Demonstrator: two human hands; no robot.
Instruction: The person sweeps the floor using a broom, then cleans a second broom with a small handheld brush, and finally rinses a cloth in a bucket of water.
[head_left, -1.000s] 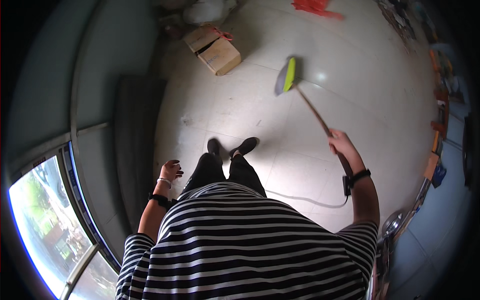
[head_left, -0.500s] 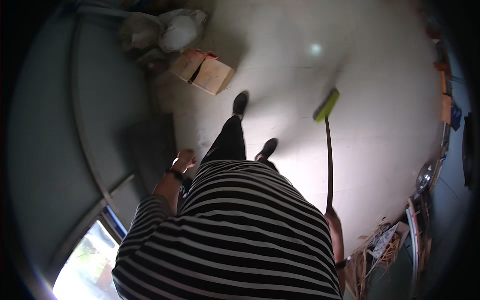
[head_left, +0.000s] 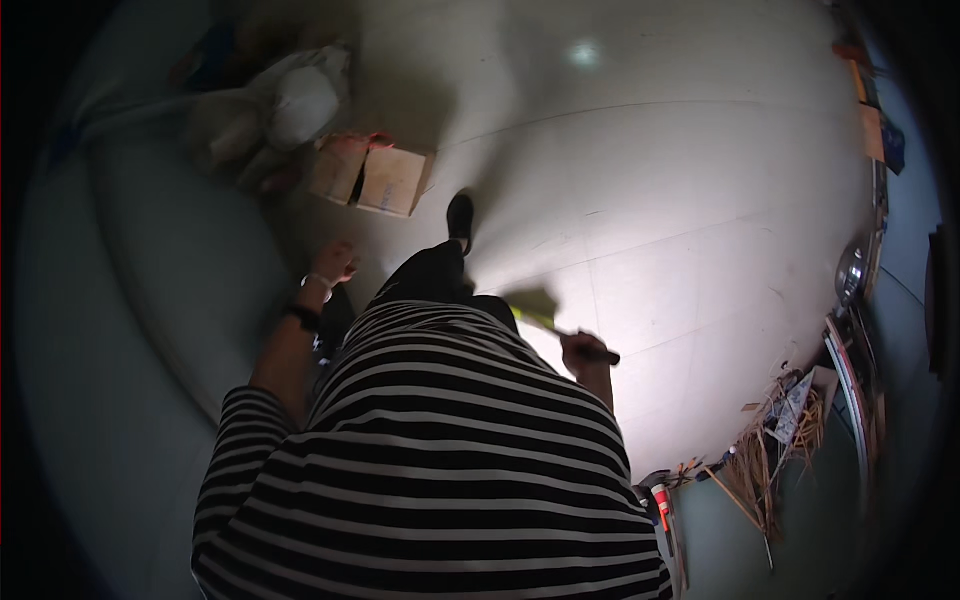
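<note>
My right hand (head_left: 584, 354) is wrapped round the dark handle of a broom (head_left: 545, 324), in front of my right hip. The handle's end sticks out to the right of the fist. A bit of yellow-green shows beside my black trousers; the rest of the broom is hidden behind my body. My left hand (head_left: 335, 262) hangs out to the left with nothing in it, its fingers loosely bent and a little apart. A bracelet and a dark band circle that wrist. An opened cardboard box (head_left: 392, 182) lies on the floor ahead of this hand.
White and pale sacks (head_left: 305, 105) are piled beyond the box, near the left wall (head_left: 190, 240). Brooms of dry bristles (head_left: 750, 470) and long strips lean at the lower right. A round metal thing (head_left: 851, 272) stands by the right wall. Light-coloured floor (head_left: 660, 180) spreads ahead.
The broom has swung from out on my right to close in front of my body, its green head now mostly hidden. My right hand has come forward. My left hand moved forward and left.
</note>
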